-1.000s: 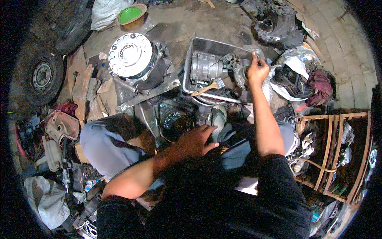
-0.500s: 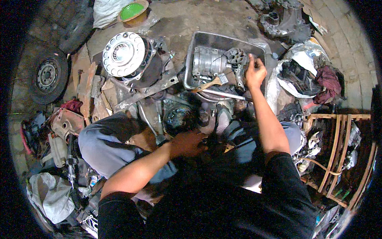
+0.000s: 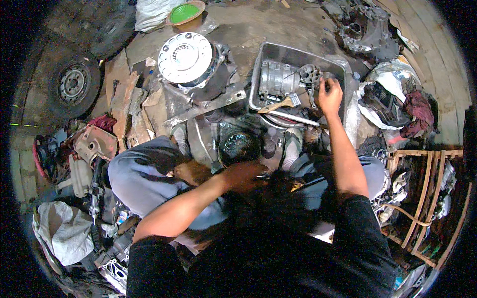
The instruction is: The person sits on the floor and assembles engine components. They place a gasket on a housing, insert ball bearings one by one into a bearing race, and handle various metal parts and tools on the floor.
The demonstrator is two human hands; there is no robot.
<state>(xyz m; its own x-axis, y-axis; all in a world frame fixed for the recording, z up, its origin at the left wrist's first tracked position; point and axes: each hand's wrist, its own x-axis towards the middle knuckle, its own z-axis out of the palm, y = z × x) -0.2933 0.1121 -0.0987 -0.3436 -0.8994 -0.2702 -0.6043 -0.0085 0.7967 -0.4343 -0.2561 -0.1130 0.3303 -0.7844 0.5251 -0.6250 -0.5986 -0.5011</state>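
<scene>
My right hand (image 3: 330, 99) is over the right side of a grey rectangular tray (image 3: 256, 84), its fingers curled together. Whatever they pinch, if anything, is too small to tell. Inside the tray lie a silver cylindrical compressor body (image 3: 278, 78), a round metal part with several holes (image 3: 310, 74) and a paintbrush (image 3: 280, 104) with a wooden handle. Low between my legs, my left hand (image 3: 247, 175) is in deep shadow with its fingers bent. A small shiny bit shows at its fingertips, its kind unclear. Just beyond that hand sits a black round container (image 3: 238, 147) with a wet, glistening surface.
A large silver disc with round holes (image 3: 185, 58) rests on a dark assembly left of the tray. Wheels (image 3: 74, 84) stand far left. A green-lined bowl (image 3: 185, 12) is at the back. Right are a bag of parts (image 3: 382, 94) and a wooden rack (image 3: 422, 198).
The whole view has swung, so the surroundings sit farther right. Relative to the tray, my right hand has come slightly nearer to me. My left hand stays low by the black container.
</scene>
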